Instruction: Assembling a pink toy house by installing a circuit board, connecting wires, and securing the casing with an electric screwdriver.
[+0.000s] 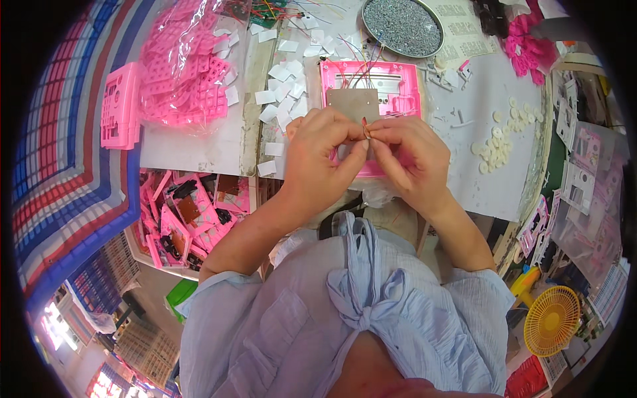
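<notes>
My left hand and my right hand meet over a pink plastic casing on the table. Thumb and forefinger of each are pinched together on thin wires with a reddish end; the exact tip is partly hidden by the fingers. Under and just beyond the fingertips lies a brown circuit board inside the casing. Red and dark leads stick up from the board's far side. The casing's near part is mostly covered by my hands.
White paper pieces lie left of the casing, beside bagged pink parts. A round tray of small screws stands beyond. White plastic discs lie at right. Below the left edge is an open drawer of pink casings.
</notes>
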Demonstrator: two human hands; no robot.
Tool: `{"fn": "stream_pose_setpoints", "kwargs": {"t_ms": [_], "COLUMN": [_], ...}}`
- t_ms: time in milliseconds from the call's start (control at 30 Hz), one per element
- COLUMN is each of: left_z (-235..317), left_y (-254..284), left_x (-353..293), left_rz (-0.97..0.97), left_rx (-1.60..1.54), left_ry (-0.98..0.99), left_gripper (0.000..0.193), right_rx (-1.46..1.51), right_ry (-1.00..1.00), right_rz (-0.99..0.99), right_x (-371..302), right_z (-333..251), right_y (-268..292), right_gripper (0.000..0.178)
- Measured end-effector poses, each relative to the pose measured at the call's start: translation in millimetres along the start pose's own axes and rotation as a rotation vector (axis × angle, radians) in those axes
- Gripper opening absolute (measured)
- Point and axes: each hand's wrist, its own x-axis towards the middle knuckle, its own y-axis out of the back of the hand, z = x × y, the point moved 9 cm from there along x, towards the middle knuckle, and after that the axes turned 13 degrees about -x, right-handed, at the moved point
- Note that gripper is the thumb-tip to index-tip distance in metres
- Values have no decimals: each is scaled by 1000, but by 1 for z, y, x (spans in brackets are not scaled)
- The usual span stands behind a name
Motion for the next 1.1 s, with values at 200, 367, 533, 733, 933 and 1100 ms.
{"fn": "stream_pose_setpoints", "kwargs": {"t_ms": [200, 367, 533, 733, 933, 1100], "left_z": [-32, -42, -28, -7, -7, -8], "left_y": [5, 0, 7, 2, -3, -7], "left_x": [1, 7, 15, 8, 2, -2], "left_rz": [-108, -277, -365, -316, -315, -336], "left_rx": [-120, -554, -251, 94, 120, 180], "left_ry": [507, 738, 424, -31, -146, -169], "left_gripper": [13, 18, 21, 24, 22, 21], "right_rx": [337, -147, -253, -379, -493, -489], "right_ry": [-366, 265, 349, 351, 363, 307], "right_rz": [110, 47, 12, -56, -194, -380], "right_x": [-1, 2, 2, -3, 0, -4], "right_z": [2, -29, -35, -38, -46, -40], "right_y": [-1, -6, -10, -20, -28, -35], "right_gripper": [21, 26, 29, 28, 24, 27]}}
